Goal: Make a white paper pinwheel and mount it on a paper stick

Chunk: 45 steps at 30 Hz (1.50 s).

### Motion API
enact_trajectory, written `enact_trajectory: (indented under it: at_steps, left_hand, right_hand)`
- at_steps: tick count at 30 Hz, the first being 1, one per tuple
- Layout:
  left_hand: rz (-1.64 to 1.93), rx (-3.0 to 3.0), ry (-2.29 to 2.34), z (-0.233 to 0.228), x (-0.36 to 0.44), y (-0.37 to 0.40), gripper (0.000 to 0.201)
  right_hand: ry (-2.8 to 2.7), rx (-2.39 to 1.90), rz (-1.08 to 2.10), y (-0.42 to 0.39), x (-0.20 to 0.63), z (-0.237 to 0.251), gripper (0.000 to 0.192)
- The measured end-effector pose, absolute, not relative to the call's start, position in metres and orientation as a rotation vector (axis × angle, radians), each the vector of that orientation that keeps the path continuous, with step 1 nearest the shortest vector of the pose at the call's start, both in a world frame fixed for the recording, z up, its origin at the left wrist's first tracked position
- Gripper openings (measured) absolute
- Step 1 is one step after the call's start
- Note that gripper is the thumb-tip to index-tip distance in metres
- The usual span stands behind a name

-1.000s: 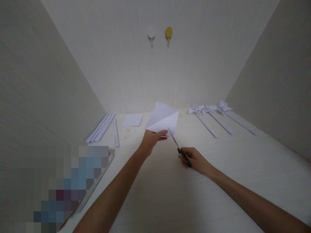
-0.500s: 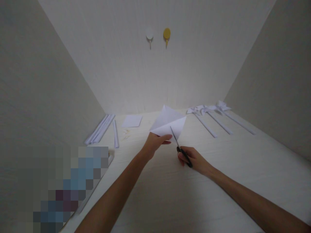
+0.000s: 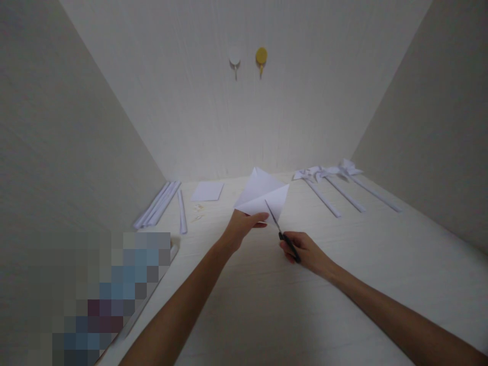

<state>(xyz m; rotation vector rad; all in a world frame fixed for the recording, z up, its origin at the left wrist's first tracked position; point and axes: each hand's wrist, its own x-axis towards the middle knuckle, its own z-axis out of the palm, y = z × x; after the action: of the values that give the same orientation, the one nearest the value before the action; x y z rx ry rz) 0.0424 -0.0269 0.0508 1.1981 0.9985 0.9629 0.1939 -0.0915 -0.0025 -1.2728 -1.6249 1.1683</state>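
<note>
A square sheet of white paper with diagonal creases is held above the table, turned corner-up. My left hand pinches its lower left edge, the thumb lying on top. In my right hand are black-handled scissors, the fingers closed round the handles. The scissors' blades point up and left over the lower part of the paper, along a line toward its middle. How far they have cut cannot be made out.
On the left lie several rolled paper sticks, one separate paper stick, a square paper piece and small pale bits. Three paper pinwheels on sticks lie at right. A yellow hook and white hook are on the back wall.
The paper and the scissors have shifted very slightly left and down in view. Both hands keep the same hold.
</note>
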Motion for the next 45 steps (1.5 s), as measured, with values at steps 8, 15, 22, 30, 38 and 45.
enact_trajectory:
  at_steps: [8,15,22,30,38,45]
  left_hand:
    - [0.978,1.194,0.982,0.05,0.044,-0.028,0.021]
    - [0.875,1.259,0.891,0.05,0.028,-0.017,0.034]
    - [0.893,1.5,0.923,0.071,-0.007,0.001,0.028]
    - [0.691,1.801,1.011,0.08,-0.019,-0.001,0.029]
    - [1.141,1.481,1.21,0.084,-0.014,0.0,0.018]
    - [1.126,1.278,1.123,0.076,0.017,-0.012,0.026]
  right_hand:
    - [-1.615,-1.289,1.163,-0.091,0.194,-0.005,0.037]
    - [-1.636,-1.282,1.144,-0.089,0.196,-0.008,0.038]
    - [-1.737,-1.253,1.27,-0.091,0.198,-0.002,0.037]
    - [-1.81,-1.204,1.453,-0.094,0.2,0.007,0.025]
    - [-1.775,-1.226,1.216,-0.088,0.199,-0.001,0.03]
    - [-1.717,-1.227,1.142,-0.087,0.199,0.0,0.039]
